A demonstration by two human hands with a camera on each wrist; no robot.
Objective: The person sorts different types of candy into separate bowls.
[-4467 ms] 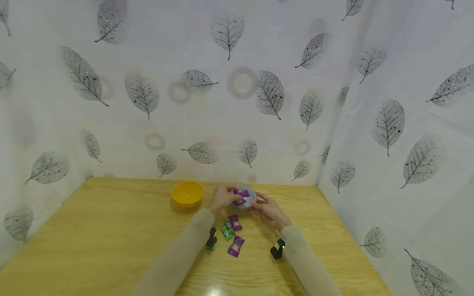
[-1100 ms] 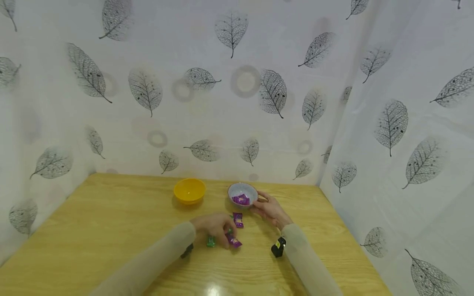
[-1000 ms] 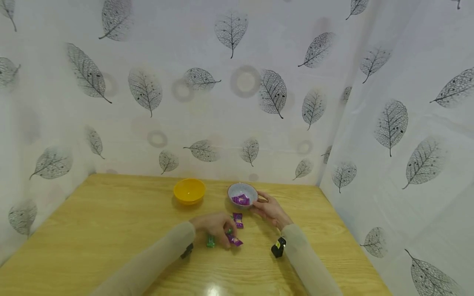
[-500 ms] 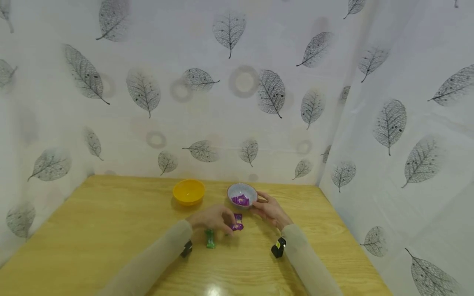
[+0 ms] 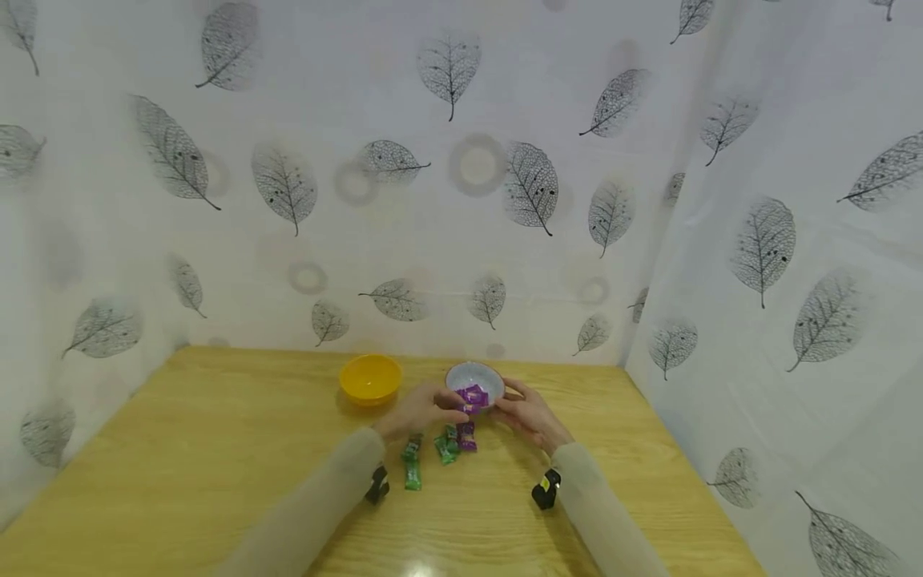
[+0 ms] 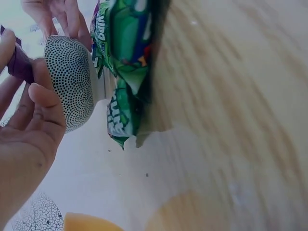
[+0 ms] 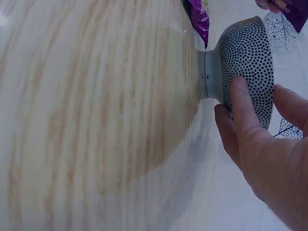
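Observation:
My left hand (image 5: 417,410) pinches a purple-wrapped candy (image 6: 20,65) at the near rim of a small bowl (image 5: 457,373). Black dots cover the bowl's pale outside, seen in both wrist views. More purple candies (image 5: 476,393) lie inside it. My right hand (image 5: 532,420) grips the bowl's right side, its fingers against the dotted wall and rim in the right wrist view. On the table just before the bowl lies another purple candy (image 5: 467,438), beside green-wrapped candies (image 5: 445,450). Further green candies (image 5: 413,474) lie left of these, near my left wrist.
A yellow bowl (image 5: 370,394) stands to the left of the dotted one, near the back edge of the wooden table (image 5: 238,449). Behind and at the right hangs a white curtain (image 5: 404,232) printed with leaves. Both wrists carry small black cameras.
Earlier the left hand released purple candy into the dotted bowl, then reached down to the pile. Since then it has lifted another purple candy up to the bowl's rim. The right hand stays at the bowl.

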